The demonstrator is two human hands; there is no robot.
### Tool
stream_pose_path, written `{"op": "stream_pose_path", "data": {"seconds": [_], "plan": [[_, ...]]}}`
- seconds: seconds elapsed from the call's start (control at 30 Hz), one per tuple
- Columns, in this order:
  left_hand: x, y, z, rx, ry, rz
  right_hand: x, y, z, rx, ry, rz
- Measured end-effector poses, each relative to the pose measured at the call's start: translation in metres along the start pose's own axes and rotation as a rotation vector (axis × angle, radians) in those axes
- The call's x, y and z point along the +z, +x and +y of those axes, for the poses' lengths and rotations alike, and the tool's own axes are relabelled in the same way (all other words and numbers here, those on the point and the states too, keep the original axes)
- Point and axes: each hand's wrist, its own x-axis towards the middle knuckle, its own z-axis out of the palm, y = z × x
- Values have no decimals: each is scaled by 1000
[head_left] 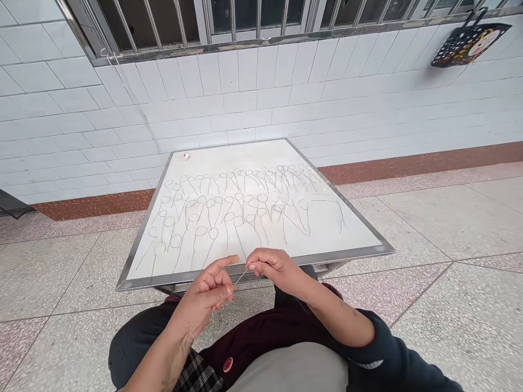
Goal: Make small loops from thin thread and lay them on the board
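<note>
Both hands are just off the near edge of a white table with a grey metal rim. Between them runs a short stretch of thin wire. My left hand pinches its lower end between thumb and a curled finger, with the index finger stretched out. The fingers of my right hand are closed on the upper end. On the table lie several thin wire pieces in rows, each with a round loop and long tails.
A small red and white object sits at the table's back left corner. Behind stands a white tiled wall with barred windows. A patterned bag hangs at the upper right. My knees are below the table's near edge.
</note>
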Motion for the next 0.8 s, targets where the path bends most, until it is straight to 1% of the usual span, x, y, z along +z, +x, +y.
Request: {"op": "stream_pose_path", "data": {"seconds": [0.13, 0.23, 0.3, 0.4, 0.43, 0.5, 0.57, 0.7, 0.8], "plan": [[-2, 0, 3, -25, 80, -14, 0, -1, 0, -26, -52, -19], [-6, -3, 4, -37, 106, -15, 0, -1, 1, -14, -47, 3], [-13, -6, 3, -48, 121, 1, -2, -1, 3, 17, -35, 47], [-26, -11, -1, -56, 158, 93, -8, -2, 4, 78, -25, 148], [-30, -12, -1, -51, 167, 138, -9, -2, 4, 90, -21, 163], [-31, -13, -2, -30, 170, 203, -8, -2, 1, 90, 0, 139], [-23, -11, 0, -9, 155, 204, -4, -3, -2, 70, 22, 94], [7, -1, 5, -2, 35, 88, 7, -4, -6, 23, -5, 47], [24, 7, 3, -7, -70, 56, 9, -7, -6, -24, -53, 4]]}}
